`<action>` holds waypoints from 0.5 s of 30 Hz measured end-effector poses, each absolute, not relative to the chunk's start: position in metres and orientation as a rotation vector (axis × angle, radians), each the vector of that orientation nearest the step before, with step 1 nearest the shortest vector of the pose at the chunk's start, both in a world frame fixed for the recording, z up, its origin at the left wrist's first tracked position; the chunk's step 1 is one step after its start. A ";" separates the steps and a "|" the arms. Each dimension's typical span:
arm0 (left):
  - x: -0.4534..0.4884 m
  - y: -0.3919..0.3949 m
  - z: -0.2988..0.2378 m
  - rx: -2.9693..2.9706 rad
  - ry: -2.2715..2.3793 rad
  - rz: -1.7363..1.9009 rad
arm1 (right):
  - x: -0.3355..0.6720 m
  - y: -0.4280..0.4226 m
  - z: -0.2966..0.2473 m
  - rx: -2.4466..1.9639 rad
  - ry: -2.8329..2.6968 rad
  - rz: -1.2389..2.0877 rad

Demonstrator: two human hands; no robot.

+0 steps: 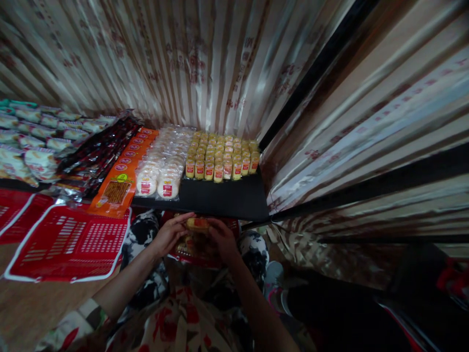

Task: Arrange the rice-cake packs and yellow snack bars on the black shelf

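Both my hands are over a red basket [205, 263] between my knees, just below the shelf's front edge. A small yellow wrapped snack [198, 225] with a red-orange label is between them. My left hand [173, 233] pinches its left end, fingers closed. At the other end, the fingers of my right hand [223, 237] are closed on the same snack. More wrapped snacks lie dimly below in the basket. On the black shelf [227, 198] ahead stand rows of similar yellow wrapped snacks [219, 171], labels facing me.
Left of the rows lie packs of round white crackers [167, 188], an orange packet [115, 188], dark shiny packets [98, 156] and white packets [40, 164]. A red basket with a white rim [69, 244] stands lower left. Striped curtains [205, 63] hang behind; dark bars [366, 188] run at right.
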State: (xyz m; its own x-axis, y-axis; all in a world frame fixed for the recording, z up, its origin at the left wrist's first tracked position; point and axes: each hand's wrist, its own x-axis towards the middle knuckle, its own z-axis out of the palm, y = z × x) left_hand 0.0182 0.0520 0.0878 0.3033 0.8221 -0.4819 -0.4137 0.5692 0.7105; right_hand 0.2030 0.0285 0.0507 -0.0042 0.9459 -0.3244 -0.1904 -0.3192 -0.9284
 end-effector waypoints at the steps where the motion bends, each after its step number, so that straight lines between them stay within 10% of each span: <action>1: 0.018 0.051 0.090 0.520 0.927 0.873 | 0.207 0.032 0.055 -1.314 -0.951 1.489; 15: 0.059 0.056 0.094 0.804 1.087 0.798 | 0.224 0.064 0.090 -1.306 -1.121 1.216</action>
